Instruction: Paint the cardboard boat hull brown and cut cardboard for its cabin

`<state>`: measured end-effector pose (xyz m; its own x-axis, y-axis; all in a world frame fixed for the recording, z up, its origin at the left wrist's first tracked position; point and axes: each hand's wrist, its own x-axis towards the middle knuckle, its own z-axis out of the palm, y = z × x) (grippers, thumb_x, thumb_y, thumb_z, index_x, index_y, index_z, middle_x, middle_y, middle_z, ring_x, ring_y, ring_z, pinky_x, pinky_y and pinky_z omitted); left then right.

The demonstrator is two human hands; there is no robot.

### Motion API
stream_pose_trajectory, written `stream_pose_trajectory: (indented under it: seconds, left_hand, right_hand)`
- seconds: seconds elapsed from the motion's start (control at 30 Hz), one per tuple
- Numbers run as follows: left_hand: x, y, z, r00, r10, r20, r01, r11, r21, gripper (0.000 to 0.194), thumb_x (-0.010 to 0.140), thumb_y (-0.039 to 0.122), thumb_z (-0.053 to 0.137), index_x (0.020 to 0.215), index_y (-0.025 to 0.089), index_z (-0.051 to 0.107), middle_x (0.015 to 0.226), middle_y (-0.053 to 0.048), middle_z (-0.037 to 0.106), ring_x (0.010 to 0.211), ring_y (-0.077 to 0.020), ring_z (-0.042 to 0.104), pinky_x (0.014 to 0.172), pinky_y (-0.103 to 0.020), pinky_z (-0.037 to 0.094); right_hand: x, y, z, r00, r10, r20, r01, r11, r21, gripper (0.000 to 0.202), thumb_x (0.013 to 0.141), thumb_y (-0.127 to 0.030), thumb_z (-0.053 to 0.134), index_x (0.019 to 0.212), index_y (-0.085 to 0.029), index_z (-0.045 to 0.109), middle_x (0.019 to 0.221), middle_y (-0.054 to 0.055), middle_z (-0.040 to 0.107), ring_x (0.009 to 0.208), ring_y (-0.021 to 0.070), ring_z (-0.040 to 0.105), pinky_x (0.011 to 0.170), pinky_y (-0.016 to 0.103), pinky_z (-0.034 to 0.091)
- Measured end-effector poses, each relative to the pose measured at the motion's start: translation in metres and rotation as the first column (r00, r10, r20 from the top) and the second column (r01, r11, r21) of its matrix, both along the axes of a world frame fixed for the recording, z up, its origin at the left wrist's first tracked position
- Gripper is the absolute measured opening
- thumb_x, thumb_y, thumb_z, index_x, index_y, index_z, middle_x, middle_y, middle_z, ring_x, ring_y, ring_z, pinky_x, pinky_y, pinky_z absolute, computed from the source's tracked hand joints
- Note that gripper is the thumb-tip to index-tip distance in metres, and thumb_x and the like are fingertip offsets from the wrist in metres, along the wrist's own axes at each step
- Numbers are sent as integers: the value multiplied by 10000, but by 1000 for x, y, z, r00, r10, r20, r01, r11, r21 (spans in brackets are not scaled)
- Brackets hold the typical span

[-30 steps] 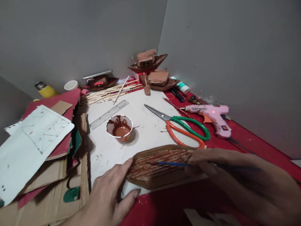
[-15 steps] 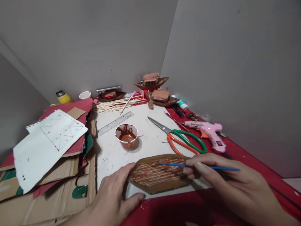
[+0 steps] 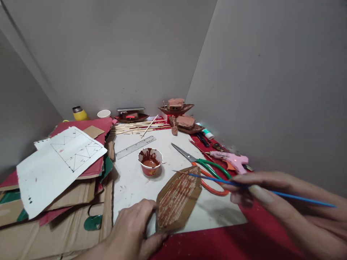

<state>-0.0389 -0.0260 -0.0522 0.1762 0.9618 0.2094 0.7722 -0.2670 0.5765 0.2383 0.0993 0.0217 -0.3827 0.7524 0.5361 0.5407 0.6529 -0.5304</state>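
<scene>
My left hand [image 3: 135, 224] grips the near left end of a brown boat-shaped cardboard piece [image 3: 177, 202], thumb at its near edge. Thin wooden strips run along the middle of the piece, partly coated in reddish-brown paint. Between the thumb and fingers of my right hand [image 3: 271, 195] is a thin blue paintbrush [image 3: 211, 177]. Its tip is over the far end of the piece; whether it touches cannot be made out. A paper cup [image 3: 150, 162] with brown paint inside stands beyond the piece on the white sheet [image 3: 130, 187].
Scissors [image 3: 200, 160] with green and orange handles lie just beyond the piece, and a pink glue gun [image 3: 230, 159] to their right. A ruler [image 3: 135, 147], wooden sticks [image 3: 135, 128] and model boats [image 3: 187, 122] are farther back. Stacked cardboard [image 3: 70, 202] carries a drawn paper [image 3: 62, 162] at left.
The boat-shaped piece has turned from lying crosswise to pointing away from me. My right hand has drawn back to the right with the brush. The view has shifted slightly.
</scene>
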Motion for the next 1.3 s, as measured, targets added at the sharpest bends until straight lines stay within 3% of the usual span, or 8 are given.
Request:
stream_pose_trajectory:
  seconds: [0.17,0.23,0.33,0.5,0.7,0.9,1.1,1.3]
  left_hand:
    - [0,0,-1,999,-32,2,32,998,50,277,822,240,685,1044,232,519,837,-1,671,643,-161,633,542,-249,447]
    - [0,0,-2,999,-39,10,38,998,56,267,814,245,689,1027,222,530,817,-4,660,626,-159,620,530,-248,436]
    - [0,1,-3,999,-35,19,34,999,36,262,801,221,690,1013,214,536,793,1,647,600,-153,602,518,-247,424]
    - [-2,1,-3,1000,-7,26,7,1000,7,267,785,191,688,1008,213,543,813,-1,661,639,-166,631,544,-256,446]
    - [-1,1,-2,997,32,67,-31,999,-14,305,825,175,623,1116,210,538,907,-19,699,684,-175,659,593,-276,483]
    - [0,1,-5,994,50,98,-45,998,-45,357,822,178,628,1162,219,527,976,-33,712,722,-176,663,603,-269,483]
    - [-1,-1,-4,988,84,126,-74,994,-82,363,832,188,629,1157,250,479,867,10,694,669,-162,638,525,-246,420]
    - [-1,-1,-3,993,86,84,-78,992,-96,353,848,216,629,1149,285,458,817,44,661,647,-162,625,541,-256,431]
  right_hand:
    - [-52,15,33,974,172,-148,-179,983,-35,122,908,-327,605,875,-295,718,686,-1,721,494,144,645,437,205,535]
    - [-75,25,38,951,292,-106,-297,954,-40,169,910,-324,580,842,-230,703,716,25,726,593,161,674,539,237,554]
    - [-103,41,34,896,443,43,-440,896,-55,179,921,-250,531,840,-201,683,712,12,710,606,141,643,574,238,504]
    - [-129,56,18,830,534,162,-516,845,-142,167,918,-200,526,892,-175,689,785,31,738,656,142,631,608,244,468]
    - [-135,56,16,767,632,113,-600,768,-223,195,926,-152,523,969,-194,709,902,26,773,783,144,687,721,243,498]
    - [-120,55,19,860,510,-26,-504,839,-204,181,935,-227,514,904,-186,687,813,11,737,677,135,651,592,229,478]
    - [-100,53,14,926,367,-84,-376,912,-163,188,918,-313,553,883,-203,702,768,24,729,621,148,630,554,252,477]
    - [-73,41,12,970,126,-206,-180,947,-267,290,866,-510,635,839,-234,721,623,14,675,538,165,609,487,273,494]
